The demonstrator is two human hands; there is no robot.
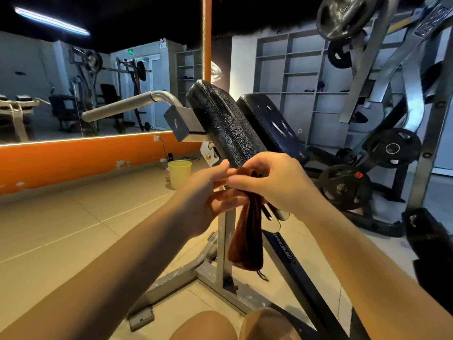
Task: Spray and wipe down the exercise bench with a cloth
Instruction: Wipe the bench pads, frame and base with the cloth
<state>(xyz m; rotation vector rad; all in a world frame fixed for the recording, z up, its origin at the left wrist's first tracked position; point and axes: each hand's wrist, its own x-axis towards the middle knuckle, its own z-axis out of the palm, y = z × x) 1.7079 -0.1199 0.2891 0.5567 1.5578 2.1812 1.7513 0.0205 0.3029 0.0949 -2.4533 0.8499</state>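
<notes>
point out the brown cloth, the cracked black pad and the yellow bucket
brown cloth (246, 241), head view, on the hanging fold below the hands
cracked black pad (225, 121), head view, on the middle of its worn face
yellow bucket (180, 176), head view, on its front wall

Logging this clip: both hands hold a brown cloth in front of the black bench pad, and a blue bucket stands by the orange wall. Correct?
Nearly. In the head view the bucket is pale yellow-green, not blue. Both hands, left hand and right hand, hold the brown cloth in front of the black bench pad.

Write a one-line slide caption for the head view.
Both hands, left and right, hold a brown cloth in front of a black bench pad.
</notes>
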